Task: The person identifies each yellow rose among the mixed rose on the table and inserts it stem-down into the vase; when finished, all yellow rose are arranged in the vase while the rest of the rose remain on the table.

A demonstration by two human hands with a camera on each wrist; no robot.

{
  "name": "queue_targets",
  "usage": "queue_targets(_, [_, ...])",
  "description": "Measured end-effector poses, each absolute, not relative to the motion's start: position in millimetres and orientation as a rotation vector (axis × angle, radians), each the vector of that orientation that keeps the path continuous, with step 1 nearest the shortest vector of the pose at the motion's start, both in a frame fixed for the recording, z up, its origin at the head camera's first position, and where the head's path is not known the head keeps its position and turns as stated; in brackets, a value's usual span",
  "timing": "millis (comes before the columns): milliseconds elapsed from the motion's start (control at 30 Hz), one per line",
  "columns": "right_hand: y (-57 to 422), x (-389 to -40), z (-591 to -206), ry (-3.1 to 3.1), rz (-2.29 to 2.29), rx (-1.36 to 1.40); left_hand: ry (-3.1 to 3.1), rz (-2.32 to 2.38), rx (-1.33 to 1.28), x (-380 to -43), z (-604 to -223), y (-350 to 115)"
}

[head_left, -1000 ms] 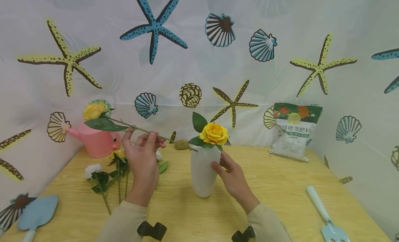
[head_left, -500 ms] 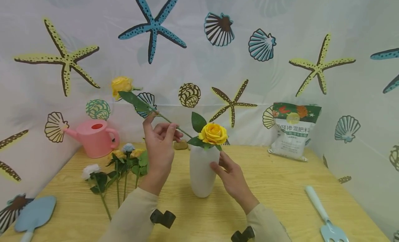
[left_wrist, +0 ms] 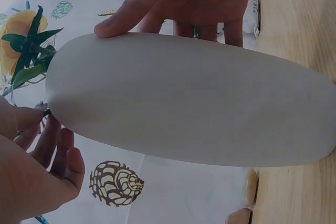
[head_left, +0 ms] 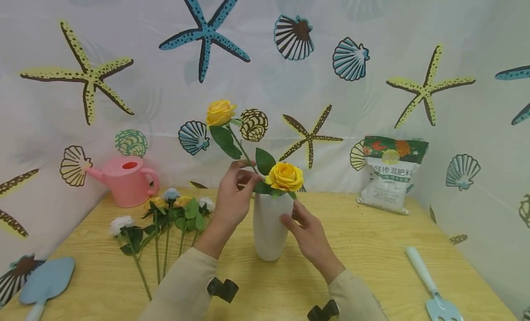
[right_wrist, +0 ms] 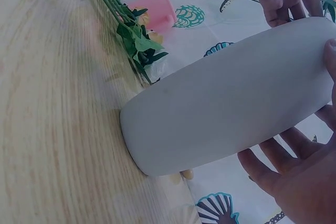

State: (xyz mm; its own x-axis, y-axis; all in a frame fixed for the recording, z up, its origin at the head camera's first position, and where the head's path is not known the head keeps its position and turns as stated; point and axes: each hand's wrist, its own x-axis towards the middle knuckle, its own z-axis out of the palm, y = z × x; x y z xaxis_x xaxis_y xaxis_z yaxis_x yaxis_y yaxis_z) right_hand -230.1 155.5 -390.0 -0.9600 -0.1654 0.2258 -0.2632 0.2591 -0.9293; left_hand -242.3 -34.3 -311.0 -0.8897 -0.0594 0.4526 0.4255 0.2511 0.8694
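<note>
A white vase [head_left: 270, 229] stands upright on the wooden table, with one yellow rose [head_left: 285, 176] in it, its bloom just above the rim. My right hand [head_left: 310, 236] holds the vase's right side; in the right wrist view its fingers [right_wrist: 281, 156] spread along the wall. At the vase's mouth my left hand [head_left: 235, 192] pinches the stem of a second yellow rose [head_left: 220, 112], whose bloom leans up and left. In the left wrist view the left hand [left_wrist: 37, 166] has its fingertips right at the rim. The stem's lower end is hidden.
Several artificial flowers [head_left: 161, 229] lie left of the vase, before a pink watering can [head_left: 128, 180]. A blue trowel [head_left: 47, 282] lies front left, a light-blue hand fork [head_left: 432, 284] front right. A fertilizer bag [head_left: 389, 174] stands back right against the patterned cloth [head_left: 352, 114].
My left hand has moved right to the vase's mouth, and the rose in it has swung from nearly level to steeply upright. My right hand has stayed on the vase.
</note>
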Motion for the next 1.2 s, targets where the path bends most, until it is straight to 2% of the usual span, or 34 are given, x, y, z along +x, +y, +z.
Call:
queue_targets(300, [156, -231, -390, -2.397, 1.838, 0.423, -2.295, -1.600, -0.371, -239, -308, -39])
queue_targets(633, [156, -232, -390, -2.390, 1.845, 0.434, -2.169, -1.810, -0.295, -236, -312, -43])
queue_targets(1200, [155, -232, -391, -2.387, 1.840, 0.427, -2.034, -1.740, -0.247, -236, -311, -46])
